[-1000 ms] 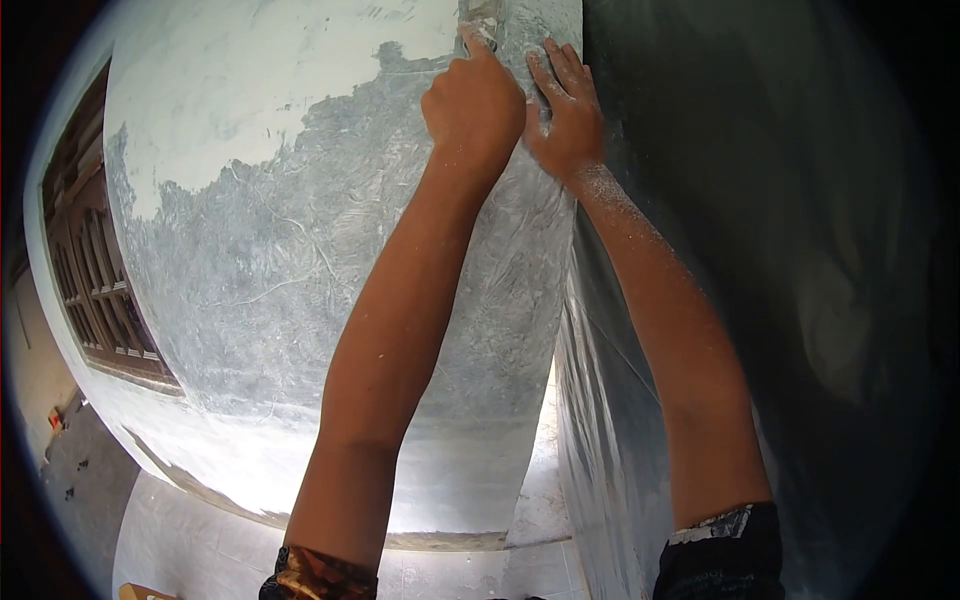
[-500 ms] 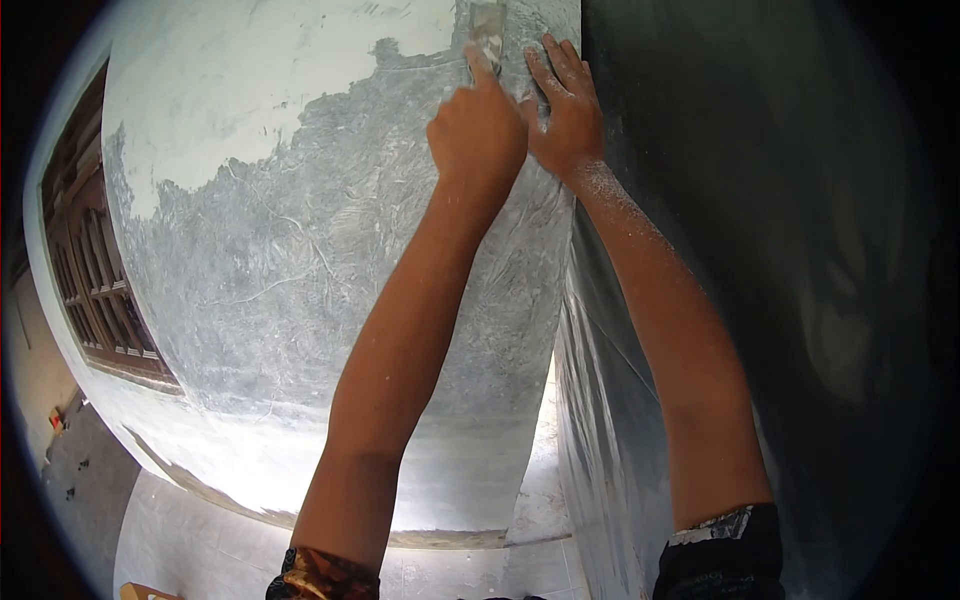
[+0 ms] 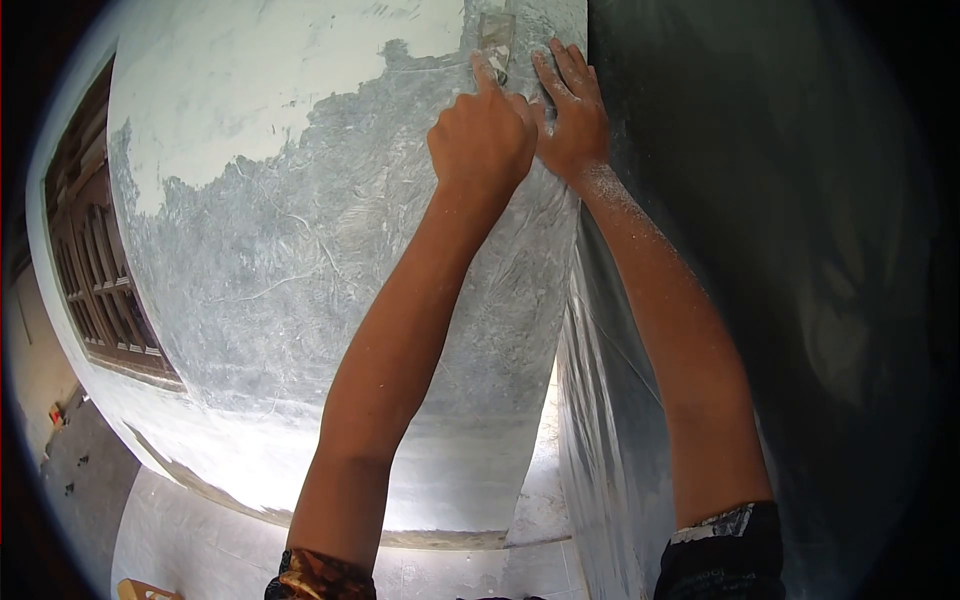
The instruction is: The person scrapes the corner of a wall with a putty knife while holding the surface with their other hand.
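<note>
My left hand (image 3: 482,143) is closed round a putty knife (image 3: 496,38), its pointing finger stretched along the blade. The blade lies against the wall (image 3: 300,260), on the grey part beside the white coat. The handle is hidden in my fist. Just to the right, my right hand (image 3: 575,125) lies with spread fingers near the wall's right-hand edge. White dust covers its fingers and wrist. White coating (image 3: 230,80) covers the upper left of the wall, with a ragged border; below it the surface is grey and streaked.
Thin plastic sheeting (image 3: 600,430) hangs down along the wall's right edge, beside a dark surface (image 3: 780,200). A brown wooden window (image 3: 105,270) is at the left. Part of a yellowish wooden object (image 3: 145,590) shows at the bottom left, on the pale floor.
The putty knife and my left hand sit slightly lower and further right in view. The whole scene has shifted a little the same way; my right hand keeps its place on the wall.
</note>
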The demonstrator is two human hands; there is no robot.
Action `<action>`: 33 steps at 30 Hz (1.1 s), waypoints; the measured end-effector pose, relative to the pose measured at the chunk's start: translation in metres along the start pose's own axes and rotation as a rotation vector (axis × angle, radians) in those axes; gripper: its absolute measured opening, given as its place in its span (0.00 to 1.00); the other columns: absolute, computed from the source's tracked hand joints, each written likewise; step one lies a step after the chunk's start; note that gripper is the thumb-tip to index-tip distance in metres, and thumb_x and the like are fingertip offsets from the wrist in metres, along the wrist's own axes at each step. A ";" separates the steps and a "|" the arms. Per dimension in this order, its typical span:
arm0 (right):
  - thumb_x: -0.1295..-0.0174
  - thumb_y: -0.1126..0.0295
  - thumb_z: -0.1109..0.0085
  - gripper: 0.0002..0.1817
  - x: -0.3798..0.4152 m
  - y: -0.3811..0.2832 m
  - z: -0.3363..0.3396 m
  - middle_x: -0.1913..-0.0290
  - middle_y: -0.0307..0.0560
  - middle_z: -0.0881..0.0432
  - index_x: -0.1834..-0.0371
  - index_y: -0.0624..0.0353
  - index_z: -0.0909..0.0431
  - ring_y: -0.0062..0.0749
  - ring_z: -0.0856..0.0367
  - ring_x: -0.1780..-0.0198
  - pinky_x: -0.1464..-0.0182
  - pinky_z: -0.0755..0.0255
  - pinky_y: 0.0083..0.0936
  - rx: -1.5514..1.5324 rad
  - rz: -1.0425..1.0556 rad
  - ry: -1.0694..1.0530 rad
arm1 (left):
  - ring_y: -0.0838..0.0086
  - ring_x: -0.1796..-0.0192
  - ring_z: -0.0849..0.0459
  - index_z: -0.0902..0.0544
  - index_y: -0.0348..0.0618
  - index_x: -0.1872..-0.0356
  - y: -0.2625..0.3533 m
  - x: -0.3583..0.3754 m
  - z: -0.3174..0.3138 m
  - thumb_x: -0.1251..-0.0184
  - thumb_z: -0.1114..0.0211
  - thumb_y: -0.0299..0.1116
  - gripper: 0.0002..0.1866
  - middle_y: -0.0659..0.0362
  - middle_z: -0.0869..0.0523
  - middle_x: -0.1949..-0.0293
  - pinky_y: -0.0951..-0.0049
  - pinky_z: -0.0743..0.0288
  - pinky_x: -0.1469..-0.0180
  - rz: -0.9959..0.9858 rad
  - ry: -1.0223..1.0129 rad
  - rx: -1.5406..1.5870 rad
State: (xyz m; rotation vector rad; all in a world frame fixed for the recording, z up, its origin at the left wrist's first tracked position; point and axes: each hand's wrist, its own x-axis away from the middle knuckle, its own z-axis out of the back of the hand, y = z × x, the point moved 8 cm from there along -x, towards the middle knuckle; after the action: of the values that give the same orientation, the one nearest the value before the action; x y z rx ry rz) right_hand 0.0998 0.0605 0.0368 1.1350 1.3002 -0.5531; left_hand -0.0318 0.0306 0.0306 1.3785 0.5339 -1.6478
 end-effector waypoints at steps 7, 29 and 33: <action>0.36 0.68 0.41 0.30 0.001 0.000 -0.001 0.21 0.48 0.35 0.28 0.53 0.26 0.46 0.44 0.18 0.18 0.51 0.50 0.044 0.011 -0.008 | 0.45 0.58 0.10 0.40 0.27 0.24 0.007 -0.019 0.001 0.31 0.40 0.43 0.40 0.39 0.11 0.63 0.51 0.16 0.54 -0.030 0.046 0.047; 0.38 0.68 0.39 0.29 0.002 0.001 -0.001 0.22 0.49 0.34 0.30 0.53 0.24 0.46 0.42 0.19 0.19 0.49 0.49 0.027 0.007 0.012 | 0.32 0.53 0.15 0.25 0.35 0.33 0.001 -0.030 0.002 0.27 0.48 0.43 0.28 0.31 0.13 0.61 0.41 0.23 0.46 -0.049 0.035 0.248; 0.39 0.68 0.38 0.30 0.003 0.000 0.000 0.22 0.49 0.34 0.30 0.53 0.24 0.46 0.42 0.19 0.18 0.49 0.49 0.026 0.007 0.019 | 0.34 0.51 0.14 0.29 0.39 0.27 -0.005 -0.009 -0.006 0.27 0.48 0.45 0.31 0.30 0.14 0.59 0.42 0.24 0.42 -0.016 -0.024 0.238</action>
State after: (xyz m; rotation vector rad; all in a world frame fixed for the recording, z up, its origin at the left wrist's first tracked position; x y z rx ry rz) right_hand 0.1009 0.0611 0.0344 1.1685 1.3088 -0.5568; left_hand -0.0329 0.0412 0.0357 1.5260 0.3432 -1.7828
